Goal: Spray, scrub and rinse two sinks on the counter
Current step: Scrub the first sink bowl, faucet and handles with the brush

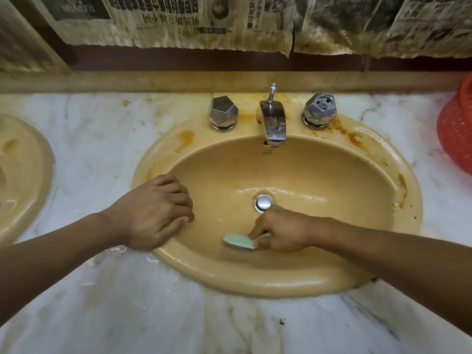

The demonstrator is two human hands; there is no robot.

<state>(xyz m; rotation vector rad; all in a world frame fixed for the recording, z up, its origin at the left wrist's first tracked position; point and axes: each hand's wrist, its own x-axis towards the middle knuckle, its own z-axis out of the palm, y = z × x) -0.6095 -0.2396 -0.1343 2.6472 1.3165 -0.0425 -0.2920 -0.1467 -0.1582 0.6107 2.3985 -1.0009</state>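
I judge the job mid-scrub on the yellow oval ceramic sink (319, 175). Its bowl looks wet and glossy around the round chrome drain stopper (263, 202), so I take the spraying here as done. Orange-brown stains sit on the rim at 11 o'clock and from 1 to 3 o'clock, so the rim needs work, and the rinse is not yet done, since no water runs from the chrome faucet spout (273, 123). A second yellow sink (23, 175) shows only in part at the frame's 9 o'clock edge, with a stain on it; I cannot tell whether it has been treated. The right hand (281, 231) is down in the bowl at 6 o'clock of the drain, its grip clamped on the handle of a pale green plastic scrub brush (238, 241). The brush head juts from the fingers toward 9 o'clock and lies against the near wall, blurred. The left hand (153, 213) rests on the rim at the sink's 9 o'clock, fingers loosely bent over the inner edge, holding nothing, beside the white marble surface (127, 302).
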